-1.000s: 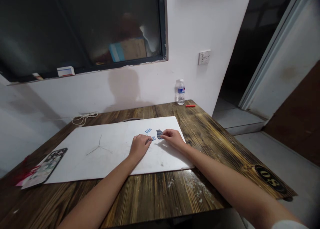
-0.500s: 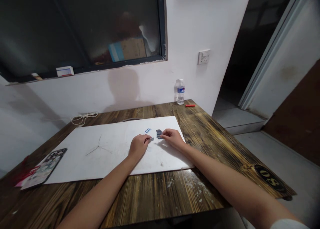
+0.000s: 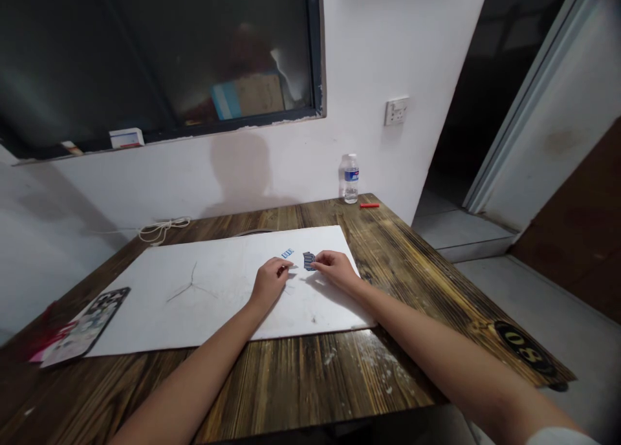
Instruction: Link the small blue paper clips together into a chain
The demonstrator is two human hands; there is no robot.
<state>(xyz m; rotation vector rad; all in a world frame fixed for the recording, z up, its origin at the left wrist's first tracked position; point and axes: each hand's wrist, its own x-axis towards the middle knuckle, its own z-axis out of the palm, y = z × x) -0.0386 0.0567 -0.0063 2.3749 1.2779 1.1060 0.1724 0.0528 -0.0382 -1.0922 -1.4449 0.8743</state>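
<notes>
Left hand (image 3: 269,284) narrowed, empty as far as visible, just below blue strip (image 3: 287,253); right hand (image 3: 336,269) narrowed against dark-blue scrap (image 3: 309,261), grip unclear; both over white board (image 3: 204,315).

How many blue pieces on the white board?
2 visible: a small blue-and-white strip just beyond the left hand, and a darker blue piece at the right hand. On the white board. More may be hidden under the hands.
</notes>
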